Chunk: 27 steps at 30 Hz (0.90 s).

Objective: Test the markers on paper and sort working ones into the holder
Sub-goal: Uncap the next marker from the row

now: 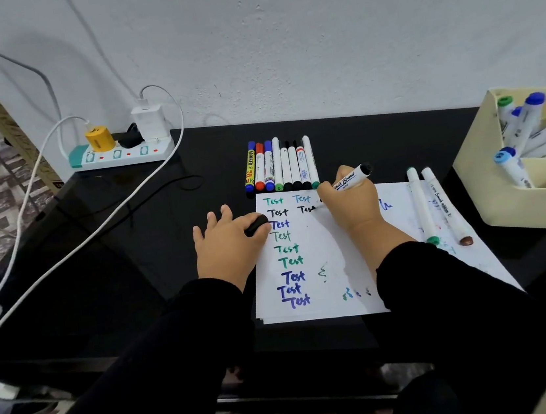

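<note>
The right hand (353, 203) grips a black whiteboard marker (352, 176), fingers curled round the barrel, tip on the paper (309, 261) beside the second black "Test" near the sheet's far edge. The tip itself is hidden by the hand, so contact appears likely but cannot be confirmed. The left hand (226, 243) rests on the paper's left edge, with the black cap (256, 226) pinched at the thumb and the other fingers extended. A row of markers (280, 166) lies on the black table (167, 254) just beyond the paper's far edge. Two white markers (435, 207) lie on the paper's right side. The cream holder (519, 207) stands at the table's right edge, with several blue- and green-capped markers inside.
</note>
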Available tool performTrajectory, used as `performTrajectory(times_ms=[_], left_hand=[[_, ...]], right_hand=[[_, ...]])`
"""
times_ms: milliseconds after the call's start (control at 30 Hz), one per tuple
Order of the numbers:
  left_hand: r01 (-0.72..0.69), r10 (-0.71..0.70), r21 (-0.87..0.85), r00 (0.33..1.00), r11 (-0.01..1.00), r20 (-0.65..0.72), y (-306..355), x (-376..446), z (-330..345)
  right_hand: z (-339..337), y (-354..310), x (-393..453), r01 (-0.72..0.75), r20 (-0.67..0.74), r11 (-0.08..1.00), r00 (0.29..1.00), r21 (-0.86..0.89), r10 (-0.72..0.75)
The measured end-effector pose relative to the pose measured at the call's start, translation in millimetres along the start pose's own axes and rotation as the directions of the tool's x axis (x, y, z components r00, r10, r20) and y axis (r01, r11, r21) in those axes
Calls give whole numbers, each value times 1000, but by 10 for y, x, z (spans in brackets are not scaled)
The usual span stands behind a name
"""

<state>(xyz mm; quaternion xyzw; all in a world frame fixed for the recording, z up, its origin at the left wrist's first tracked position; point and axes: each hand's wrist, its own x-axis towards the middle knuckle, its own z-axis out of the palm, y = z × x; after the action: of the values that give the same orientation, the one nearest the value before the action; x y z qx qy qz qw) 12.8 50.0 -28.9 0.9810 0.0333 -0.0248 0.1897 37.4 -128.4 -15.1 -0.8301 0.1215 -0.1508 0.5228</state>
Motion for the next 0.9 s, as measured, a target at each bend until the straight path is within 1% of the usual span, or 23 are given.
performTrajectory(times_ms=[67,200,267,333,400,467,500,533,600,700,767,833,900], left_hand=[[-7,7,-10,1000,1000,-7,-4,-4,1],[-9,9,-30,1000,1000,-2,-5,-18,0],[-5,5,-57,1000,998,-2,-12,-23,-13],[-6,4,-130,1000,991,-21,-22,-27,-31],[-42,24,-224,996,974,-83,-22,-53,-56],[-122,68,-312,982,942,-178,-4,-111,-95],[-164,89,-368,973,915,-213,12,-148,-135],[-188,100,-436,971,880,-218,38,-189,-185],[-176,108,-577,983,797,-151,110,-266,-314],[-113,142,-785,989,609,-32,216,-335,-475],[-74,178,-854,984,515,23,313,-405,-568],[-72,214,-872,976,485,39,412,-499,-642],[-79,249,-891,968,448,39,489,-595,-698]], right_hand=[[-7,0,2,-29,11,999,1000,32,29],[-39,-26,46,-165,-21,965,985,205,173],[-79,-60,71,-236,45,949,972,210,232],[-131,-98,99,-288,144,940,954,182,264],[-185,-142,123,-321,213,928,936,187,281],[-219,-196,125,-339,241,916,927,213,287],[-236,-238,110,-343,245,906,927,247,284],[-252,-278,86,-348,248,890,927,296,280],[-296,-379,22,-347,249,840,933,417,261],[-372,-526,-106,-296,213,766,954,571,210],[-424,-625,-224,-240,167,757,971,608,173],[-475,-713,-350,-182,137,771,983,610,123],[-534,-795,-474,-127,116,810,991,573,73]])
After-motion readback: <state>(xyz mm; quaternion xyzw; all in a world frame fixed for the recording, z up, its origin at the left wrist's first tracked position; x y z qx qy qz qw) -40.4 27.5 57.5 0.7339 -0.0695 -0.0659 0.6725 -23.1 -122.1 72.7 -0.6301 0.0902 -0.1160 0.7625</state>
